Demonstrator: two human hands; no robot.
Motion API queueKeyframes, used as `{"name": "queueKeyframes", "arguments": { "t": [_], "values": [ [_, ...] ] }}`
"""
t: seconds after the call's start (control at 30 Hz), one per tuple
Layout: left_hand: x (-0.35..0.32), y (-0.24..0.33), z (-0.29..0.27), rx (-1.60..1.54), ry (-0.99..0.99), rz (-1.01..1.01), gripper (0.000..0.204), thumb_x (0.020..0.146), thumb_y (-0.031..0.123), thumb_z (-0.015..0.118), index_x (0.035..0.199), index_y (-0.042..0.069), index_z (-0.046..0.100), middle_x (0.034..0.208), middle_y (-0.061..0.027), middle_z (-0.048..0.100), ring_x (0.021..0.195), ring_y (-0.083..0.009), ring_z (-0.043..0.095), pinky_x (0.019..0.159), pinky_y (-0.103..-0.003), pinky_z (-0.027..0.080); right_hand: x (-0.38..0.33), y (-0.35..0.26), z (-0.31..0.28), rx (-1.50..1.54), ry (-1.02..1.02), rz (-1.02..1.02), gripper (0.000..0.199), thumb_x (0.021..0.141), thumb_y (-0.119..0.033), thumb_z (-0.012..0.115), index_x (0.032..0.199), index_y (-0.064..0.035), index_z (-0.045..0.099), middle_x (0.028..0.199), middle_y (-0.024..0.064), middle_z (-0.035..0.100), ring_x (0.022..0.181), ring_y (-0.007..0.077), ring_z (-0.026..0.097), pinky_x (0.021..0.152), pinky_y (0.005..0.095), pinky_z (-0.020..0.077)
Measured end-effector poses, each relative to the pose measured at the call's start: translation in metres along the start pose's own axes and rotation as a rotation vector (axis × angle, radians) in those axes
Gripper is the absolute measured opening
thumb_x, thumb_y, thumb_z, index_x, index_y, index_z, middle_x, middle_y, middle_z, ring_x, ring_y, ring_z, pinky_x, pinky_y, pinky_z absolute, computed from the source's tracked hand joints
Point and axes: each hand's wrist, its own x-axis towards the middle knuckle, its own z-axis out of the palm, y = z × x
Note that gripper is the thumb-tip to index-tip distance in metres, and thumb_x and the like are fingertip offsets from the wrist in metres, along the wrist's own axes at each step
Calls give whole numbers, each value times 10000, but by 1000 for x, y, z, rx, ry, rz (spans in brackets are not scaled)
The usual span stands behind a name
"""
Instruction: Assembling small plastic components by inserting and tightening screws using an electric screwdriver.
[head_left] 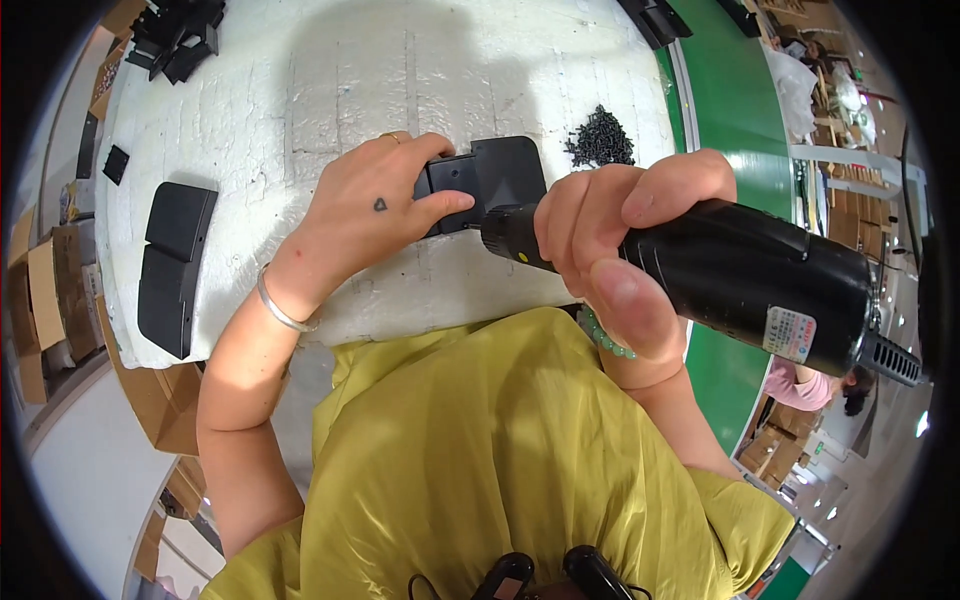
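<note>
My left hand (375, 195) is closed on a black plastic part (512, 170) lying on the white work surface, thumb on top and fingers over its far edge. In my right hand (620, 215) is a black electric screwdriver (745, 270), its body tilted and its cord end off to the right. The driver's tip meets the near edge of the part, beside my left thumb; whether a screw sits there is too small to tell. A pile of small black screws (601, 138) lies just beyond my right hand.
Another black plastic piece (177, 268) lies at the left edge, with a small black piece (116, 164) beyond it. Black parts (178, 38) are heaped at the far left, more (655, 20) at the far right. A green surface (728, 110) runs along the right; cardboard boxes (55, 290) stand left.
</note>
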Motion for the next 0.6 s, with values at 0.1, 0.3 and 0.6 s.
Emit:
{"name": "queueKeyframes", "arguments": {
  "t": [0.1, 0.3, 0.6],
  "values": [
    [0, -2, 2, -36, -26, -35, 404, 774, 357, 666, 1039, 64, 585, 861, -119, 609, 857, -301, 568, 758, -386, 445, 1, 10, 1, 160, -34, -88, 265, 722, 40, 602, 926, -17, 442, 650, 52, 507, 540, 133, 509, 526, 257, 434],
    [0, 0, -1, -58, -73, -99, 380, 771, 369, 659, 987, 67, 580, 866, -108, 617, 893, -291, 575, 773, -386, 449, 2, -2, 13, -113, -65, 81, 300, 789, -102, 650, 876, -119, 364, 569, 9, 445, 465, 128, 403, 496, 284, 363],
    [2, -1, 3, -64, -75, -119, 362, 764, 348, 673, 968, 62, 584, 843, -110, 610, 867, -289, 581, 748, -394, 454, 4, 3, 13, -110, -137, 52, 268, 759, 15, 617, 887, -66, 396, 630, 45, 493, 512, 120, 453, 523, 259, 388]
  ]
}}
